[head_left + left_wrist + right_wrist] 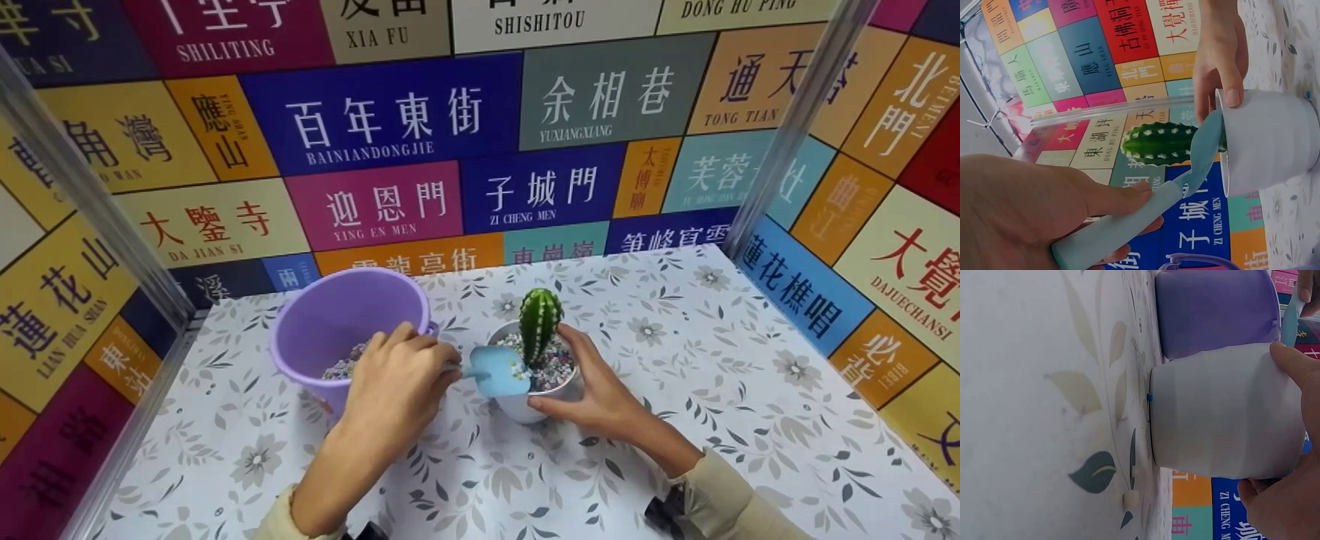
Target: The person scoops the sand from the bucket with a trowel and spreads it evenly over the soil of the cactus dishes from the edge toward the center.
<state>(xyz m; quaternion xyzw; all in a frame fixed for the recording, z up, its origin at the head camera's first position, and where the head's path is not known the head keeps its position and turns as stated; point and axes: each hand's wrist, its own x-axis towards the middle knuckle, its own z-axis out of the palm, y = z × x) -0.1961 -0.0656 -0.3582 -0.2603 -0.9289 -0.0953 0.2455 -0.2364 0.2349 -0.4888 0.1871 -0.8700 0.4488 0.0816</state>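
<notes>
My left hand grips a light blue hand trowel by its handle, clearly seen in the left wrist view. The trowel's blade tilts over the near left rim of a white pot, with a few pebbles on it. In the pot a ribbed green cactus stands upright among small multicoloured pebbles. My right hand holds the pot's right side, thumb at the near rim and fingers round the far side. In the right wrist view, the white pot stands on the table.
A purple bucket with pebbles inside stands left of the pot, partly behind my left hand. The table wears a white cloth with a grey leaf print. Panels with coloured signs rise at the back and both sides.
</notes>
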